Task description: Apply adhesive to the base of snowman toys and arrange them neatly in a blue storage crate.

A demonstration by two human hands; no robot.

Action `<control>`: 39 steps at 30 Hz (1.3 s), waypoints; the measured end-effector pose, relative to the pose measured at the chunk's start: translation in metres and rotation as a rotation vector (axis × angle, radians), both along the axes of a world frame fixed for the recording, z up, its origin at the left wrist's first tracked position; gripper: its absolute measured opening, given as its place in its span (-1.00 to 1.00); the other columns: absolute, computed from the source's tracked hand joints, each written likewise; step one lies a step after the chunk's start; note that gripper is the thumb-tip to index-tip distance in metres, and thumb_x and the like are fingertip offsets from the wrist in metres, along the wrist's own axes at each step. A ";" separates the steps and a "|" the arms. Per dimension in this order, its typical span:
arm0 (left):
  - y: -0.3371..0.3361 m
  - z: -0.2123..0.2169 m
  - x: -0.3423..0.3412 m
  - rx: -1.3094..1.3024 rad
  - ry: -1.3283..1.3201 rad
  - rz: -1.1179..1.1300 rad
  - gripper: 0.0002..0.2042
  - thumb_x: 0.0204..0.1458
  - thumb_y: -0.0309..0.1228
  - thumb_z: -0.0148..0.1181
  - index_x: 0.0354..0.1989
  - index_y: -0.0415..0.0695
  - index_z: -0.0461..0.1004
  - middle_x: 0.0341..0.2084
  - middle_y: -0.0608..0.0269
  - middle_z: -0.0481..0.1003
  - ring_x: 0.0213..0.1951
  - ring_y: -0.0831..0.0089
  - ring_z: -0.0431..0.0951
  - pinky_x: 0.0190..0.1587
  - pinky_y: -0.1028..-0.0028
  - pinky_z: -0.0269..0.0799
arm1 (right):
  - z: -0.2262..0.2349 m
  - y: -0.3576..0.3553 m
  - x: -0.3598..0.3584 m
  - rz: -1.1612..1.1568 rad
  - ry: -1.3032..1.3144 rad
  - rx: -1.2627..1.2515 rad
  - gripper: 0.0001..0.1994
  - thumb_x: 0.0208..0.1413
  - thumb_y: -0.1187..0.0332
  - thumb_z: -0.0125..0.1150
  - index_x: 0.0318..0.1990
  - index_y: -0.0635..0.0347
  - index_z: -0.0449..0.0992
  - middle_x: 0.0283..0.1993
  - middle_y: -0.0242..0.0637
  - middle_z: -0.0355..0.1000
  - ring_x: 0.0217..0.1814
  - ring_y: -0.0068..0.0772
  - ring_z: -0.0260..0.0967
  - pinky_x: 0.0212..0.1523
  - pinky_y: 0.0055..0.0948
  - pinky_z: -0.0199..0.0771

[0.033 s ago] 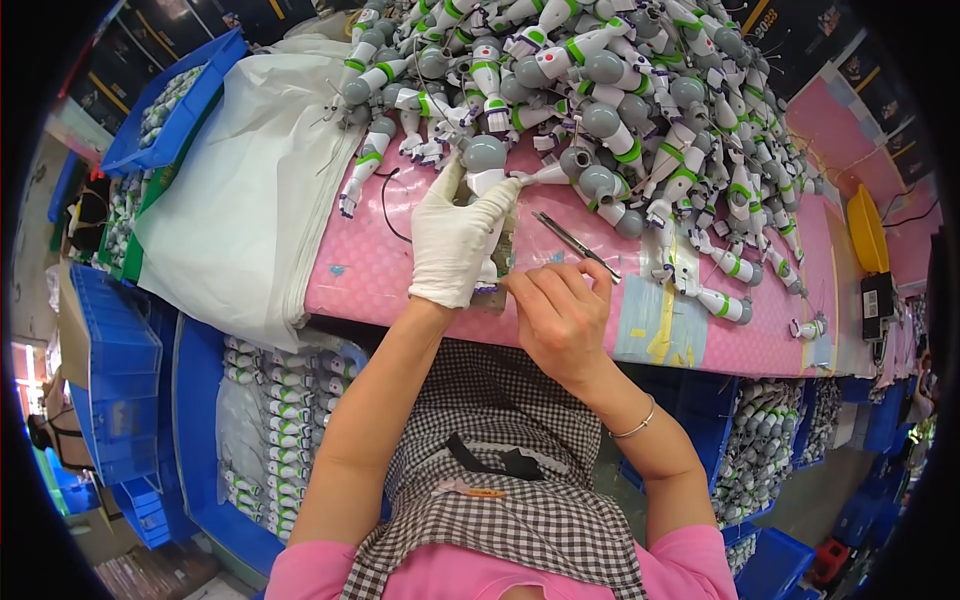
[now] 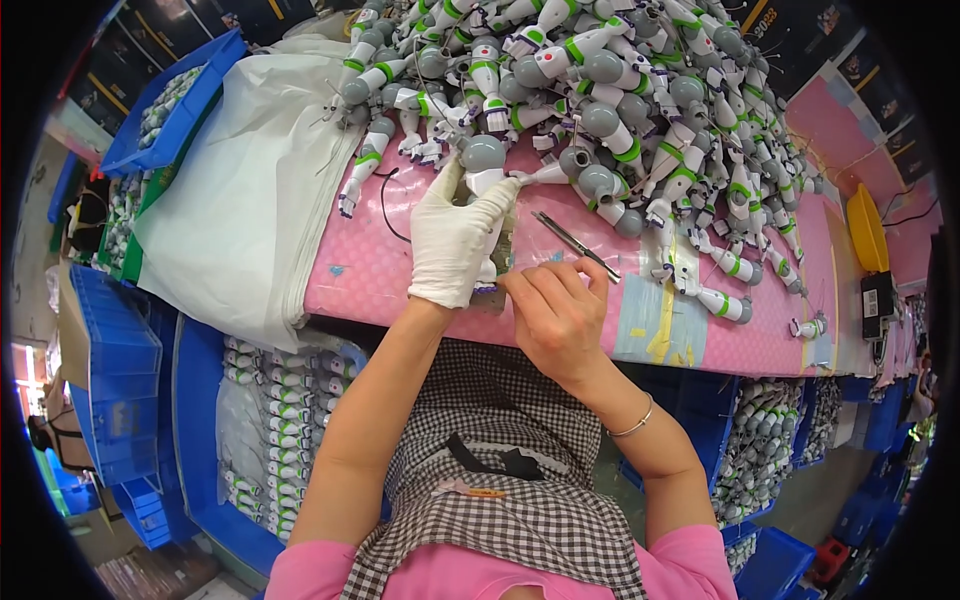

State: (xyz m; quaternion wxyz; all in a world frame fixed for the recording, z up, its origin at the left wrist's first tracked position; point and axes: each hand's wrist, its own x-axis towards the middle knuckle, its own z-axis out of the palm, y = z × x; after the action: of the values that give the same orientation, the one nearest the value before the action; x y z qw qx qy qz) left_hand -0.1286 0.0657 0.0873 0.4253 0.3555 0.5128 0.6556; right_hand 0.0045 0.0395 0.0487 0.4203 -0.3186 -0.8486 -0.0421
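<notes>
My left hand [image 2: 447, 245], in a white glove, grips a toy arm [image 2: 484, 180]. The piece is white with a round grey ball at its far end, and its middle is partly behind my thumb and fingers. Its near end, with a purple edge, shows beside the glove's cuff. Close to that end is my bare right hand [image 2: 556, 318], its fingers curled and the tips pinched together. What they pinch, if anything, is too small to make out. A pair of dark metal tweezers [image 2: 576, 246] lies on the pink table covering [image 2: 365, 265], just beyond my right hand.
A large heap of similar toy arms [image 2: 640, 110] fills the far side of the table. White plastic sheeting [image 2: 240, 170] covers the left part. Blue bins of parts [image 2: 200, 430] stand below the near edge, and a yellow basket [image 2: 866, 230] is at the far right.
My right hand has shifted very slightly to the left. My left hand and the toy arm stay in place.
</notes>
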 end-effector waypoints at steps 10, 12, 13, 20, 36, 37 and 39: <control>0.002 -0.004 -0.002 0.029 -0.082 -0.002 -0.77 -0.02 -0.48 0.25 -0.18 -0.20 0.43 -0.58 0.41 0.43 -0.59 0.69 0.37 -0.54 0.63 0.28 | 0.001 0.004 0.009 -0.024 0.072 0.004 -0.82 -0.23 0.55 0.24 -0.39 0.10 0.50 -0.47 -0.45 0.39 -0.38 -0.43 0.35 -0.16 -0.36 0.14; 0.001 0.000 -0.003 -0.038 -0.122 -0.041 -0.79 -0.02 -0.49 0.24 -0.19 -0.19 0.43 -0.55 0.38 0.44 -0.57 0.66 0.40 -0.50 0.63 0.33 | -0.003 0.007 0.019 -0.079 0.062 -0.005 -0.82 -0.23 0.54 0.26 -0.39 0.10 0.50 -0.45 -0.45 0.41 -0.37 -0.43 0.36 -0.15 -0.36 0.14; 0.002 0.000 -0.005 -0.037 -0.120 -0.042 -0.79 -0.02 -0.49 0.24 -0.19 -0.19 0.43 -0.55 0.38 0.44 -0.57 0.66 0.40 -0.50 0.63 0.33 | -0.006 0.009 0.024 -0.134 0.052 -0.015 -0.82 -0.23 0.54 0.27 -0.39 0.09 0.50 -0.44 -0.45 0.42 -0.36 -0.43 0.36 -0.14 -0.36 0.13; -0.003 -0.027 -0.031 0.087 -0.642 -0.239 -0.70 0.09 -0.33 0.15 -0.05 -0.17 0.36 -0.22 0.24 0.45 -0.21 0.43 0.50 -0.12 0.39 0.48 | -0.034 0.026 0.029 -0.269 -0.035 -0.112 -0.88 -0.16 0.43 0.29 -0.39 0.06 0.53 -0.36 -0.43 0.45 -0.28 -0.39 0.34 -0.11 -0.37 0.12; -0.103 -0.041 -0.030 -0.097 -1.365 -0.776 -0.36 0.14 0.09 -0.19 0.26 -0.12 0.08 0.16 0.00 0.25 0.15 0.00 0.29 0.04 -0.15 0.30 | 0.016 0.029 0.008 0.343 1.012 -1.498 -0.62 0.20 0.23 0.04 0.02 0.38 0.39 -0.12 -0.21 0.50 -0.57 -0.67 0.35 -0.54 -0.68 0.39; -0.109 -0.045 -0.027 -0.115 -1.332 -0.787 -0.36 0.14 0.10 -0.19 0.26 -0.12 0.08 0.16 0.01 0.25 0.15 0.00 0.29 0.03 -0.14 0.32 | 0.017 0.031 0.006 0.384 1.087 -1.525 -0.64 0.20 0.24 0.05 0.01 0.35 0.40 -0.10 -0.19 0.50 -0.54 -0.67 0.39 -0.52 -0.67 0.43; -0.122 -0.049 -0.025 -0.226 -1.210 -0.743 -0.34 0.12 0.13 -0.20 0.23 -0.13 0.13 0.10 0.00 0.31 0.08 0.02 0.37 -0.03 -0.07 0.40 | 0.014 0.024 0.006 0.398 1.081 -1.514 -0.67 0.18 0.26 0.07 -0.01 0.29 0.43 -0.13 -0.19 0.51 -0.52 -0.65 0.43 -0.48 -0.65 0.49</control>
State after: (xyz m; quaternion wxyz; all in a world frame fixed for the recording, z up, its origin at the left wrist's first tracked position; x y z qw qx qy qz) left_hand -0.1533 -0.0566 0.0384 0.8642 0.0346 0.0970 0.4925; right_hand 0.0102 0.0630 0.0622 0.4376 -0.3323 -0.3798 0.7442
